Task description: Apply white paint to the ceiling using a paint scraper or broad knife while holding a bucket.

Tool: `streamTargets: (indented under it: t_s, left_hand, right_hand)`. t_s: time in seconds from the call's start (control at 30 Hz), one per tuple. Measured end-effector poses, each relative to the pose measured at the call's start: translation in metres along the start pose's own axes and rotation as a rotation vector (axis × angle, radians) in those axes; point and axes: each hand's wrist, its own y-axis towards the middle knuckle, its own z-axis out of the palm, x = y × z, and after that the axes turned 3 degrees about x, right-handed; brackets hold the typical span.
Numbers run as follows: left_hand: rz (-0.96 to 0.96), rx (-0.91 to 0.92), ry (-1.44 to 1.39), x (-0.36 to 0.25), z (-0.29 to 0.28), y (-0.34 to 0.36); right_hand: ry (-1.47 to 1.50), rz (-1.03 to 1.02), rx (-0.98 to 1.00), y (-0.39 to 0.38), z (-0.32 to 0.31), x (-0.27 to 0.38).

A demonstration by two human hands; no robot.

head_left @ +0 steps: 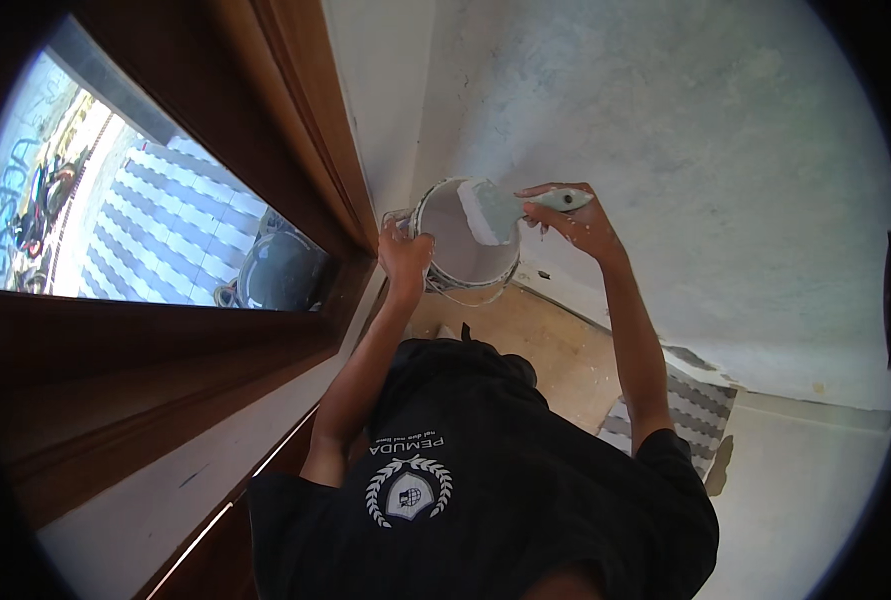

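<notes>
My left hand [406, 252] grips the left rim of a round paint bucket [446, 225], its thumb over the edge. The bucket's inside is whitish, and a thin wire handle [476, 300] hangs along its near side. My right hand [576, 225] is closed round the pale handle of a wide paintbrush [501, 210]. White paint coats the bristles, which are over the right part of the bucket's mouth. Whether they touch the inner wall I cannot tell. Splashes of paint dot my right fingers.
A wall [646, 130] with patchy pale paint rises ahead and to the right. On the left is a brown wooden window frame [296, 120], with tiled ground outside. Below lie a tan floor sheet [556, 350] and grey striped tiles [701, 410].
</notes>
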Motion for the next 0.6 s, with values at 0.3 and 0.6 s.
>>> streamTargets:
  t_s: [0.3, 0.6]
  left_hand:
    - [-0.061, -0.097, -0.053, 0.03, 0.002, 0.02]
    - [-0.196, -0.085, -0.119, 0.029, 0.012, 0.022]
  right_hand:
    - [-0.145, -0.204, -0.112, -0.02, 0.027, -0.018]
    - [-0.264, -0.381, -0.168, -0.006, 0.06, -0.083]
